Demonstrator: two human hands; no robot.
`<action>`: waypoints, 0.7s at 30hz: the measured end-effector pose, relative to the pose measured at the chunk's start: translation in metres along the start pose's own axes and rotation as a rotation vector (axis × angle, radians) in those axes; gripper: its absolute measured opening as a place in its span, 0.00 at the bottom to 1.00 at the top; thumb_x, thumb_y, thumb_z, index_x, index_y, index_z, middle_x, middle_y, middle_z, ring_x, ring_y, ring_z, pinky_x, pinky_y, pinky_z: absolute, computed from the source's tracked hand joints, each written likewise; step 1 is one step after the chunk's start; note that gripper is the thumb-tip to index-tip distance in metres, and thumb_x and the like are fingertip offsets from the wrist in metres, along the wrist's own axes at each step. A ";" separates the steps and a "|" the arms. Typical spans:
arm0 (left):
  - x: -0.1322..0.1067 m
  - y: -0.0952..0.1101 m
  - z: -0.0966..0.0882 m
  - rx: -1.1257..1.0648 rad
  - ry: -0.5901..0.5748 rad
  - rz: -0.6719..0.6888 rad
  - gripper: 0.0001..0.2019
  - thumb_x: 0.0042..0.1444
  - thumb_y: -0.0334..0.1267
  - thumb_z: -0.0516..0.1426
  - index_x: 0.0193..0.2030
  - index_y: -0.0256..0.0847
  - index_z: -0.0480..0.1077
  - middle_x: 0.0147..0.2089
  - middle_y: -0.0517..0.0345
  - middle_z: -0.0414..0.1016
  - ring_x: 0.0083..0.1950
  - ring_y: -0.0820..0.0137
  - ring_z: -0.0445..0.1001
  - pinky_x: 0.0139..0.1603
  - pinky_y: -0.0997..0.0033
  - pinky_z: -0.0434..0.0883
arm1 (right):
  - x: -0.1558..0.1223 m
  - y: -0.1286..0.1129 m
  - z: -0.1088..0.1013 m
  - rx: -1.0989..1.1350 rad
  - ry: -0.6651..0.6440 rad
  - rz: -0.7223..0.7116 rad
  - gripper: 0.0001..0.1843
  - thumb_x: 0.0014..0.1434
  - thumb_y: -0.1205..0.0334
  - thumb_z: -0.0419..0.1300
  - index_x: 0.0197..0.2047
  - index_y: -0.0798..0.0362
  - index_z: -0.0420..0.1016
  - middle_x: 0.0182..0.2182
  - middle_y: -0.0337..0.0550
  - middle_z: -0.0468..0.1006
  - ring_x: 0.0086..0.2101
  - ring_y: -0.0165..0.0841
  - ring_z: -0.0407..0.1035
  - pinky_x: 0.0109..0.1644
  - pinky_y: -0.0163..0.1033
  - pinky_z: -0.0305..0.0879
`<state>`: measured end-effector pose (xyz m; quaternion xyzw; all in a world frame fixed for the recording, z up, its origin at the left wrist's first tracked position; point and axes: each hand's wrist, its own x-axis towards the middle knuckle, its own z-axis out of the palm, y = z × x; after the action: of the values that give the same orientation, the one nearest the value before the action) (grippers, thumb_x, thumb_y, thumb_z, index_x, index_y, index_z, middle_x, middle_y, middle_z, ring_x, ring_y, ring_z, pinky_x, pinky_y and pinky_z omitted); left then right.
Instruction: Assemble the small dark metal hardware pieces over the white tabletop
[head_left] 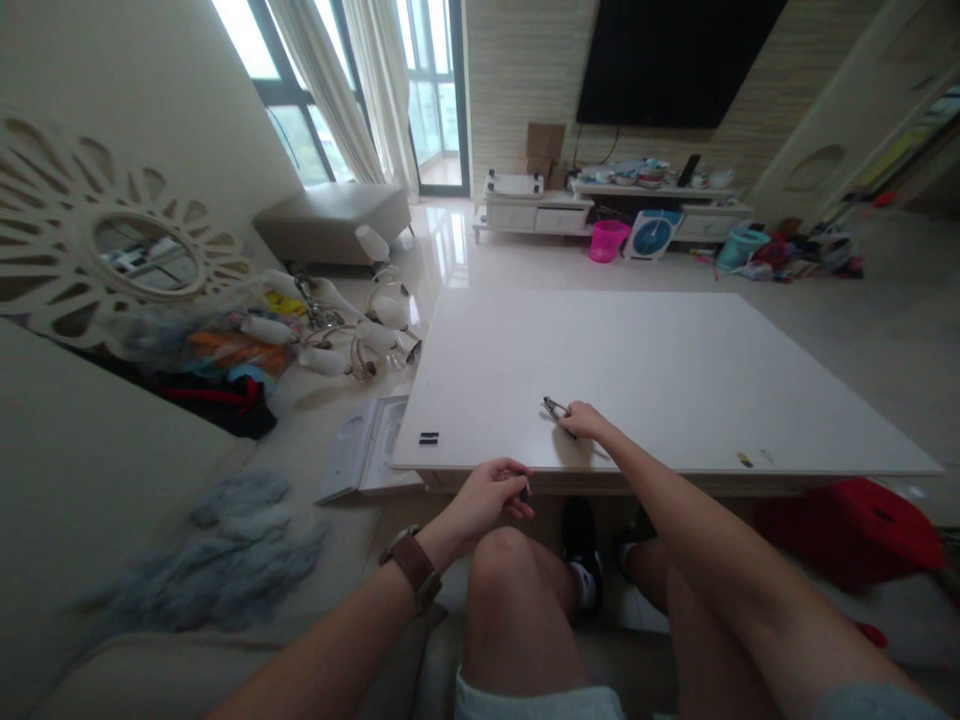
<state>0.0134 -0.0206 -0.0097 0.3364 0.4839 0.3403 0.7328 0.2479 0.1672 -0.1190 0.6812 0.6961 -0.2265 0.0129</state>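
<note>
My right hand point(584, 420) is closed around a slim pliers-like metal tool point(553, 407), its two narrow arms pointing away to the left, just over the white tabletop point(637, 370). The exact kind of tool is too small to make out. In front of the table's near edge, my left hand point(501, 492) pinches a small dark object point(524, 491), mostly covered by its fingers. A brown-strapped watch point(412, 568) is on the left wrist. Two short black strips point(428, 438) lie side by side near the table's front left corner.
Toward the table's front right lies a small dark-and-yellowish piece point(744, 459). An open white box point(365, 445) and a chandelier point(360, 335) with several white shades are on the floor at left. A red object point(855, 530) lies below the table's right side.
</note>
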 end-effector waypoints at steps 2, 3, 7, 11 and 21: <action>0.000 0.000 0.000 -0.001 -0.001 0.000 0.10 0.53 0.35 0.61 0.41 0.35 0.70 0.30 0.59 0.73 0.23 0.76 0.75 0.24 0.80 0.66 | -0.002 -0.009 0.002 -0.003 -0.026 -0.012 0.06 0.50 0.63 0.65 0.30 0.57 0.81 0.32 0.54 0.82 0.35 0.39 0.75 0.33 0.33 0.62; 0.000 0.000 0.000 -0.001 -0.003 0.000 0.10 0.53 0.35 0.60 0.42 0.35 0.70 0.30 0.59 0.73 0.23 0.76 0.75 0.24 0.80 0.66 | -0.004 -0.014 0.003 -0.004 -0.039 -0.021 0.06 0.49 0.63 0.65 0.30 0.57 0.81 0.31 0.53 0.82 0.35 0.39 0.75 0.32 0.33 0.62; 0.000 0.000 0.000 0.006 -0.006 -0.007 0.09 0.54 0.34 0.59 0.42 0.34 0.70 0.29 0.59 0.73 0.23 0.75 0.75 0.24 0.79 0.66 | -0.016 -0.036 0.012 -0.014 -0.072 -0.070 0.07 0.48 0.63 0.65 0.31 0.56 0.81 0.32 0.53 0.82 0.34 0.39 0.75 0.32 0.33 0.62; 0.000 0.001 0.001 0.010 0.001 -0.004 0.09 0.55 0.32 0.58 0.43 0.34 0.69 0.30 0.59 0.72 0.23 0.76 0.75 0.24 0.79 0.66 | -0.030 -0.054 0.021 -0.033 -0.077 -0.091 0.11 0.48 0.62 0.65 0.36 0.57 0.81 0.35 0.56 0.82 0.35 0.39 0.76 0.31 0.33 0.61; 0.001 0.000 0.000 -0.011 0.018 0.014 0.09 0.55 0.31 0.58 0.43 0.34 0.69 0.30 0.59 0.72 0.24 0.75 0.75 0.24 0.79 0.66 | -0.043 -0.068 0.014 -0.033 -0.063 -0.119 0.13 0.50 0.57 0.66 0.37 0.57 0.78 0.37 0.56 0.81 0.37 0.41 0.75 0.34 0.34 0.62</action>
<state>0.0138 -0.0200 -0.0097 0.3327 0.4862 0.3513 0.7276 0.1822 0.1238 -0.0969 0.6308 0.7383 -0.2366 0.0325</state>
